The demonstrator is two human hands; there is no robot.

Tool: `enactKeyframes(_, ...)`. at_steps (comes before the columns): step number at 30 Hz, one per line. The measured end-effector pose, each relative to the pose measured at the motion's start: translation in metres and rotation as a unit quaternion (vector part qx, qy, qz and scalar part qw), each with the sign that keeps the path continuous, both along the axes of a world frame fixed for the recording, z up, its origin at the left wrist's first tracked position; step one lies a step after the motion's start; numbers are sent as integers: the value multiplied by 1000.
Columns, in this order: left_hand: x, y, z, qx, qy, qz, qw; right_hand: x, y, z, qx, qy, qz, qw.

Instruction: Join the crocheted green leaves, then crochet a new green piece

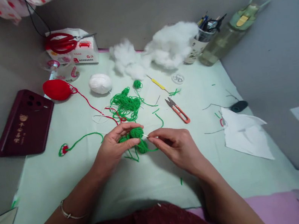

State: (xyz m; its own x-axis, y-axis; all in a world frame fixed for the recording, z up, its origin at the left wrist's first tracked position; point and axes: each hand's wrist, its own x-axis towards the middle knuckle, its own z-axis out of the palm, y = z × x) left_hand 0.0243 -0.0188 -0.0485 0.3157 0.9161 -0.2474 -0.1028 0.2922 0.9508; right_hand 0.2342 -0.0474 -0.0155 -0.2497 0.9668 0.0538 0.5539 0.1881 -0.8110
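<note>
My left hand (117, 142) is closed around a green crocheted piece (136, 132) made of small rounded parts, with loose green strands hanging under it. Between the thumb and fingers of my right hand (174, 146) is a thin pale needle (145, 135), its tip at the right side of the piece. Whether the tip has gone into the stitches is too small to tell. Behind my hands lies a tangle of green yarn (126, 103). A small green ball (137, 84) rests beyond it. Off to the left is a red, white and green crocheted triangle (63, 149) on a green tail.
Orange thread snips (178, 111) and a yellow-handled crochet hook (158, 84) lie right of the yarn. White stuffing (171, 45), a white yarn ball (100, 83) and a red yarn ball (56, 90) sit behind. A maroon phone (25, 123) is left; white paper (243, 134) lies right.
</note>
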Motion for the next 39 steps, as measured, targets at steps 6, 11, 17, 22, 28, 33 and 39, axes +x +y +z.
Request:
enactKeyframes(6, 3, -3, 2, 3, 18, 3, 1000, -6, 2, 0, -45, 36, -2, 998)
enactKeyframes(11, 2, -4, 7, -12, 0, 16, 1000, -6, 3, -1, -74, 63, -34, 995)
enactKeyframes(17, 5, -6, 7, -9, -8, 30, 999, -10, 0, -2, -79, 89, -42, 992)
enactKeyframes(22, 10, -11, 4, -37, -46, 48, 997, -18, -2, -6, -81, 118, -70, 987)
enactKeyframes(28, 6, -7, 8, -15, -33, 77, 996, -4, 4, 0, -67, 112, -36, 991)
enactKeyframes(33, 3, -4, 10, -9, -32, 96, 995, 2, 7, 0, -31, 79, -17, 996)
enactKeyframes(39, 3, -4, 11, -21, -38, 93, 995, 0, 8, -2, -7, 76, -11, 997)
